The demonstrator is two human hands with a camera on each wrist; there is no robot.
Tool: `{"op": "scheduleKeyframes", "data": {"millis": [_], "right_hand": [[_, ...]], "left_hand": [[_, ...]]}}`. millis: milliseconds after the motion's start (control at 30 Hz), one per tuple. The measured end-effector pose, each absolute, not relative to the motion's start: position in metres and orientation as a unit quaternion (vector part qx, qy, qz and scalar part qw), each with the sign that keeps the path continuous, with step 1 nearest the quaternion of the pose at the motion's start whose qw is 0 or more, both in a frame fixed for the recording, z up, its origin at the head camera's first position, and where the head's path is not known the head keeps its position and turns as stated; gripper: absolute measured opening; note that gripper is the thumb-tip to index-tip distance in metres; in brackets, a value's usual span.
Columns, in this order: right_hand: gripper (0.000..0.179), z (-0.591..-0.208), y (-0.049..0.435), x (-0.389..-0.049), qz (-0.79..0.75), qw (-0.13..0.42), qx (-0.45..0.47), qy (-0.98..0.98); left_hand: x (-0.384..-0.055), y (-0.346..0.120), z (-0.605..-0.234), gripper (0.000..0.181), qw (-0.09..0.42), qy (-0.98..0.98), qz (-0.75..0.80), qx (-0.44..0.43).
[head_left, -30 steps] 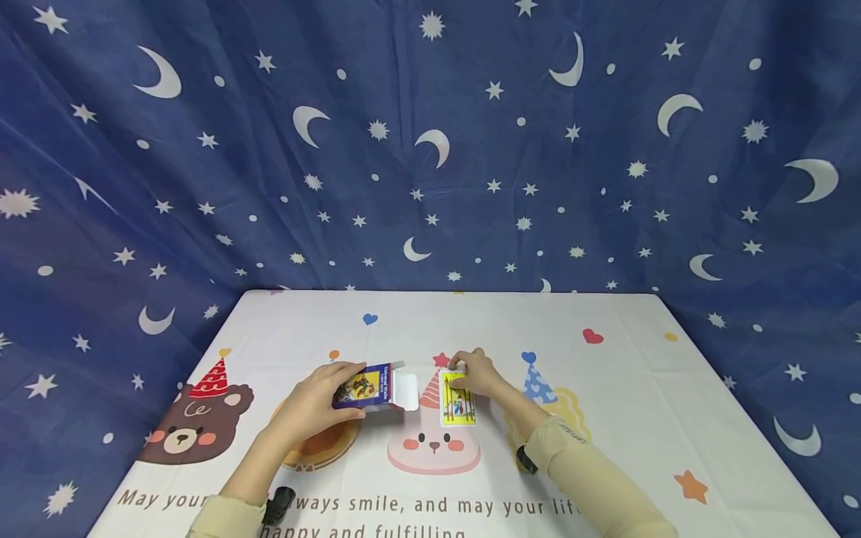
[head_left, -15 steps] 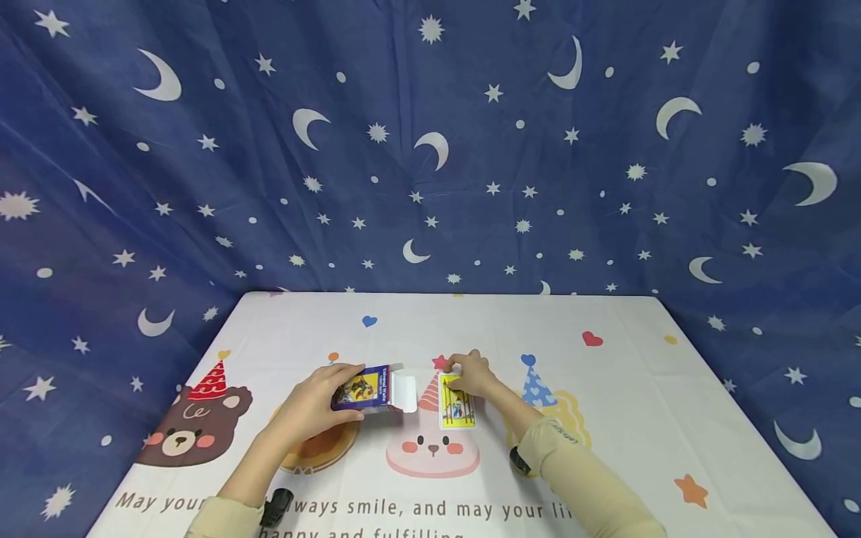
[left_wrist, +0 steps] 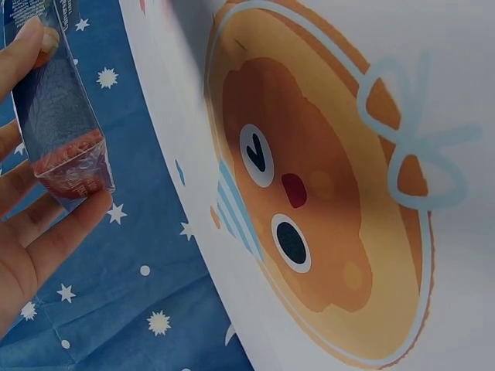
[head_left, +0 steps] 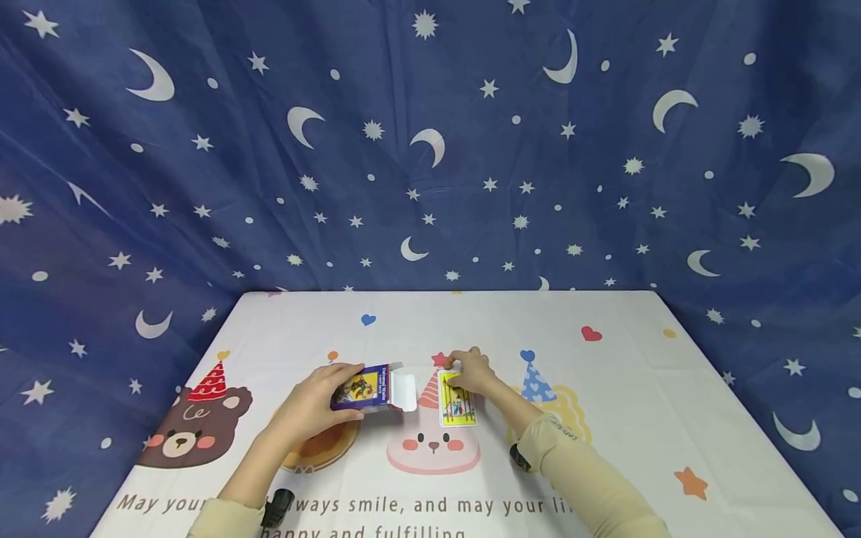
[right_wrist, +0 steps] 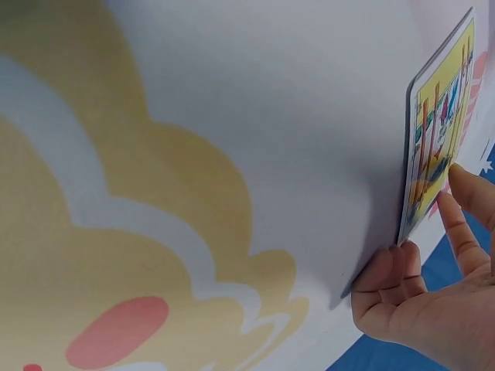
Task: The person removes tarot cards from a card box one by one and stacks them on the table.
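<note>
My left hand [head_left: 312, 400] grips a dark blue card box [head_left: 363, 387], thumb on its near side and fingers on the far side. "Universal Waite" is printed on the face, and the open white flap [head_left: 403, 392] points right. In the left wrist view, the box [left_wrist: 58, 108] has a clear wrap and a red end, with a fingertip under its corner. Just right of the flap, my right hand [head_left: 474, 372] pinches a yellow tarot card [head_left: 459, 409] at its far end. Seen from the right wrist, the card [right_wrist: 437, 124] stands tilted over the cloth, thumb against its picture side.
The table wears a white cloth [head_left: 605, 403] printed with cartoon animals, hearts and a line of text. Behind it and along both sides hangs a blue curtain [head_left: 471, 246] with moons and stars. Dark wrist cameras sit below each forearm.
</note>
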State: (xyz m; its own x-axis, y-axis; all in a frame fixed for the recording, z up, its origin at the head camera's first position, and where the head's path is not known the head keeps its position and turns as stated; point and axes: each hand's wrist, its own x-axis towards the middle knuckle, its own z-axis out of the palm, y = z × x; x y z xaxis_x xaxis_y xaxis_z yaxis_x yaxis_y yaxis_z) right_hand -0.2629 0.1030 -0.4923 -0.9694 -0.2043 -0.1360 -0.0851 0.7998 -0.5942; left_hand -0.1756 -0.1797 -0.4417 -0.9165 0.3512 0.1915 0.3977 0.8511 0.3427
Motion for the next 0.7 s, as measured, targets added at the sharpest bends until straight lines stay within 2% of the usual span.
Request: {"op": "scheduleKeyframes", "data": {"millis": [300,533,700], "right_hand": [[0.013,-0.494,0.103,-0.263,-0.314,0.096,-0.076,0.942],[0.026,-0.489,0.110,-0.264,-0.385,0.112,-0.059,0.914],[0.024,-0.482,0.119,-0.262,-0.441,0.097,-0.045,0.891]], "left_hand": [[-0.175,-0.179,-0.441,0.073,0.061,-0.960,-0.195,-0.192],[-0.176,-0.179,-0.438,0.074,0.064,-0.960,-0.192,-0.193],[-0.178,-0.177,-0.435,0.074,0.060,-0.961,-0.189,-0.194]]}}
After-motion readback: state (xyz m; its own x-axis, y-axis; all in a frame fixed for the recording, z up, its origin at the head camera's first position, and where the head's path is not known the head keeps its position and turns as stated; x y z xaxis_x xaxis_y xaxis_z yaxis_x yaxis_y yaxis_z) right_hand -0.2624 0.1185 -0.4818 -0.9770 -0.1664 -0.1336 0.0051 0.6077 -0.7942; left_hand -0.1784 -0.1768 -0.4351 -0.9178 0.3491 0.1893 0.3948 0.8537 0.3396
